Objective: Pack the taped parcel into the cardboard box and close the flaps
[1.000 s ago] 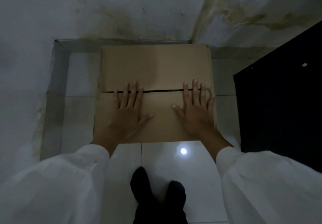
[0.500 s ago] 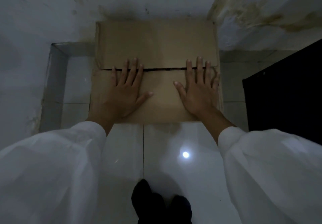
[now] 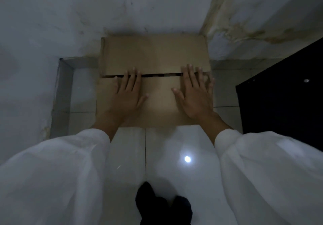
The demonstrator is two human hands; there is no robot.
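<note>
While both flat hands, left hand (image 3: 125, 93) and right hand (image 3: 194, 93), press it, cardboard box (image 3: 155, 53) seam runs left-right.

Parcel perhaps inside shut cardboard box (image 3: 153, 53)

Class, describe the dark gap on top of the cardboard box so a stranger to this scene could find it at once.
Start at the room corner where the cardboard box sits on the tiled floor. Between left hand and right hand runs the gap, the only thin black line crossing the brown top.
</note>
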